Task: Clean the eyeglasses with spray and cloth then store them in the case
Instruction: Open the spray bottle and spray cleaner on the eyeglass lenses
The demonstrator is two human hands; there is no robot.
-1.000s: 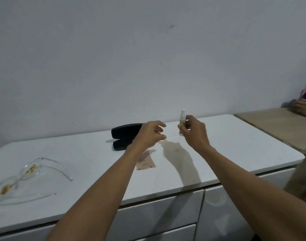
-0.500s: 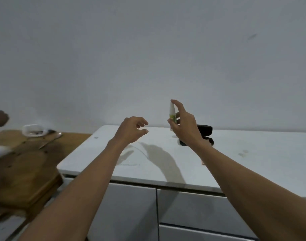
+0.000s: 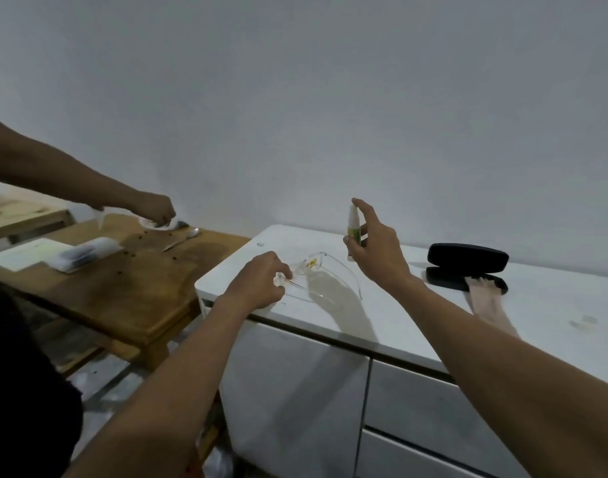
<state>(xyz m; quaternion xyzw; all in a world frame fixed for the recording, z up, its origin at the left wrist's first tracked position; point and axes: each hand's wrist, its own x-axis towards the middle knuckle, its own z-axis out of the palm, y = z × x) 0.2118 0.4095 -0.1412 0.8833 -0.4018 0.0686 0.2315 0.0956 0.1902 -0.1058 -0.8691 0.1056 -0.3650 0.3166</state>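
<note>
A: Where's the spray bottle (image 3: 353,232), which way up?

B: Held upright in the right hand (image 3: 378,251), long axis vertical, nozzle at top. Thumb and fingers wrapped round the body, index finger raised over the nozzle. It's up off the white cabinet top (image 3: 416,315), just behind the glasses.

A: Look of it?

B: Small, slim, white, green-yellow label on the lower part (text too small to read).

A: Eyeglasses (image 3: 316,274)?

B: Clear frame, clear lenses, yellowish nose pads. Lying on the cabinet top near its left front corner, temples unfolded. Long axis runs roughly left-right, temples reaching toward the front edge. Left hand (image 3: 261,282) has its fingers pinched on the left end of the frame.

A: Case?

B: Black hard case (image 3: 466,265), open, at the back right of the cabinet top, well apart from the glasses. Lid hinged up behind the base. A pinkish-beige cloth (image 3: 488,301) has one end in the base, the rest trailing out onto the cabinet top toward the front.

A: Anything else?

B: Wooden table (image 3: 130,288) to the left, another person's hand (image 3: 156,210) over it.
</note>
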